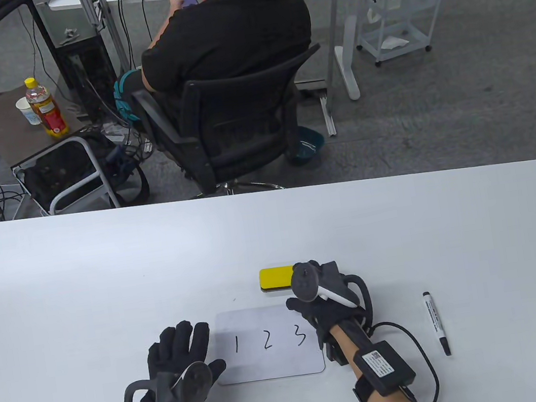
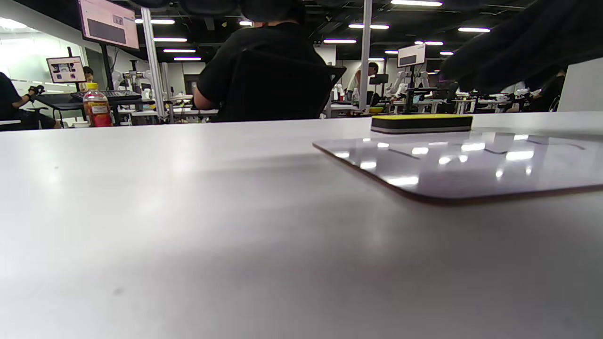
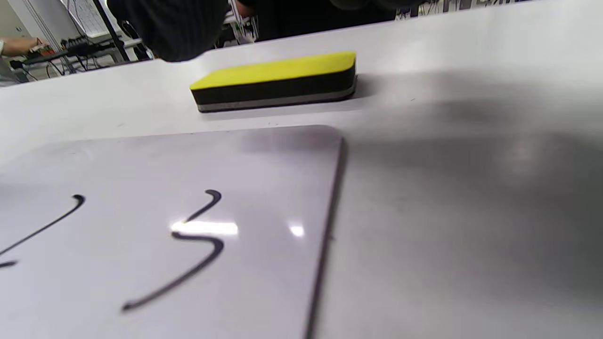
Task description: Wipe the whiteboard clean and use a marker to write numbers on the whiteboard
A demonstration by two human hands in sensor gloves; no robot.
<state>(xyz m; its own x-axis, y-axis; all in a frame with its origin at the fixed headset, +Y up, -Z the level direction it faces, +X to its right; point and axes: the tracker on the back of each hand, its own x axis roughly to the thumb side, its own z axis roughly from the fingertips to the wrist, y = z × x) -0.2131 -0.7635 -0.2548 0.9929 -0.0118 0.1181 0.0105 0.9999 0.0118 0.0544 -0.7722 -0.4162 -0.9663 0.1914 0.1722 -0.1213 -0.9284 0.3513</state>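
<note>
The eraser point(image 1: 276, 278) lies lengthwise along the whiteboard's point(image 1: 270, 360) far edge, nearest the right hand point(image 1: 319, 296), whose fingers reach over its right end; whether they grip it I cannot tell. The left hand point(image 1: 180, 358) rests flat and open at the whiteboard's left edge.

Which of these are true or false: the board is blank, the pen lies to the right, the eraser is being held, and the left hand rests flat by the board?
1. The whiteboard is blank. False: it shows 1, 2, 3.
2. The marker lies on the table, right of the board. True.
3. The right hand is gripping the yellow eraser. False: the hand hovers near it; the eraser lies free beyond the board.
4. The left hand rests flat at the board's left edge. True.
</note>
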